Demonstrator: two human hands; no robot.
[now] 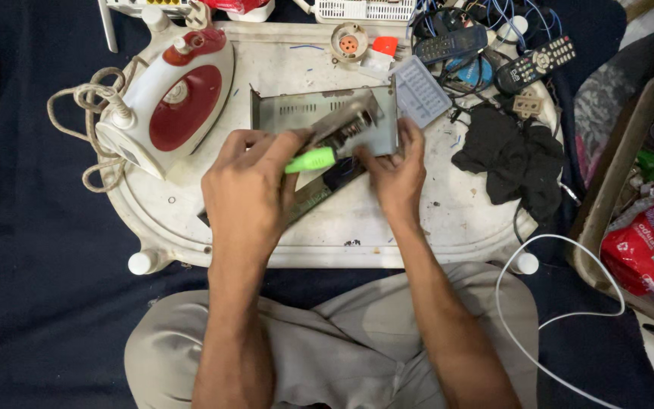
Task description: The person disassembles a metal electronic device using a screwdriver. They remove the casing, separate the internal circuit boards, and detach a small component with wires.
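My left hand grips a tool with a bright green handle, its tip pointing right toward an opened grey metal device case on the white oval table. My right hand rests on the case's right part, fingers pressing down on its edge and on a tilted metal panel. A dark strip-shaped part lies under both hands. The tool's tip is hidden between the hands.
A red and white clothes iron with a coiled cord stands at the table's left. A black cloth, remote controls, a grey perforated piece and tangled wires lie at the right. A white cable loops over the dark floor cloth.
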